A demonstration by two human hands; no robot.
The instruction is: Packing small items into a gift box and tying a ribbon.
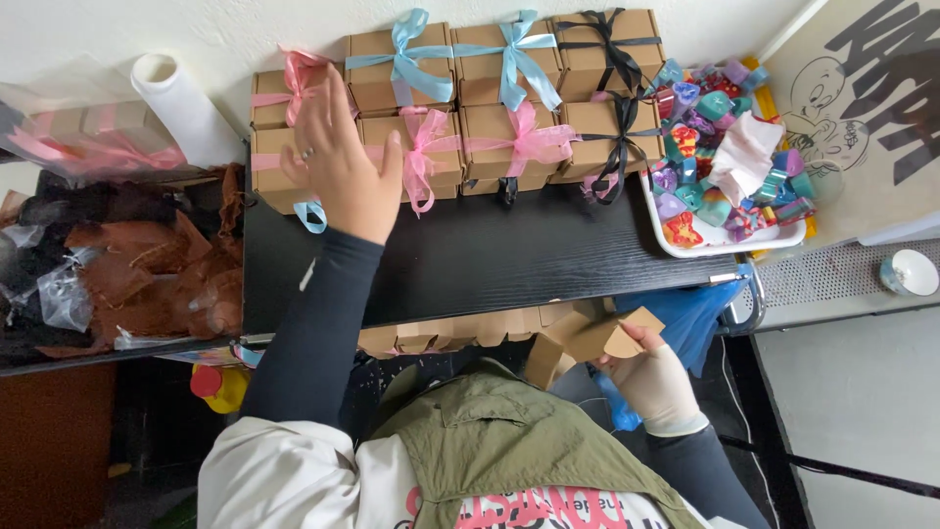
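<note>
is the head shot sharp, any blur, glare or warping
Head view: even daylight, no hard glare; the kraft boxes with their ribbon bows look sharp; the left hand is slightly motion-blurred; the right hand holding a flat cardboard piece is clear; wide-lens warping bends the black table edges.

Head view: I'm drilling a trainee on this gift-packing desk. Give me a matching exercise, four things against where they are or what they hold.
Things:
1. Left hand
2. Right hand
3. Tray
4. White roll

Places or states:
A. At the desk's right end, full of bright wrapped pieces
B. Held low near the body, gripping folded brown card
C. Leaning by the wall, left of the boxes
D. Spread open over a pink-ribboned box

Pairs: 1-D, 2-B, 3-A, 4-C
</note>
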